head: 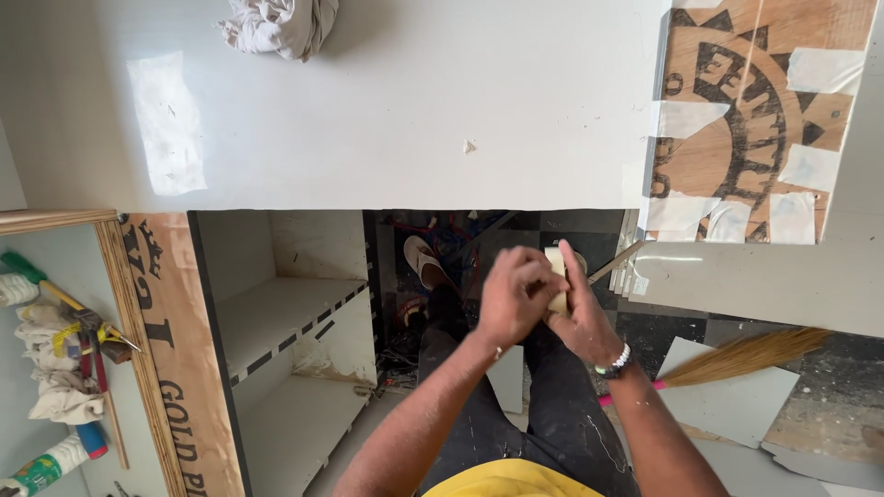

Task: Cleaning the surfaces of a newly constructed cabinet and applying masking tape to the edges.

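Both my hands meet in front of me, just below the edge of a large white panel (396, 110). My right hand (580, 317) grips a roll of cream masking tape (555, 267), which is mostly covered by my fingers. My left hand (514, 294) is closed over the roll's near side, its fingers pinching at the tape. A ring shows on my left hand and a beaded band on my right wrist. Below my hands are my dark trousers and a sandalled foot (425, 262).
A crumpled white cloth (281, 26) lies on the panel's far edge. A plywood board with taped strips (746, 120) sits at right. A white shelf unit (290, 340) stands at left, beside pliers and tools (87, 336). A broom (746, 354) lies on the floor at right.
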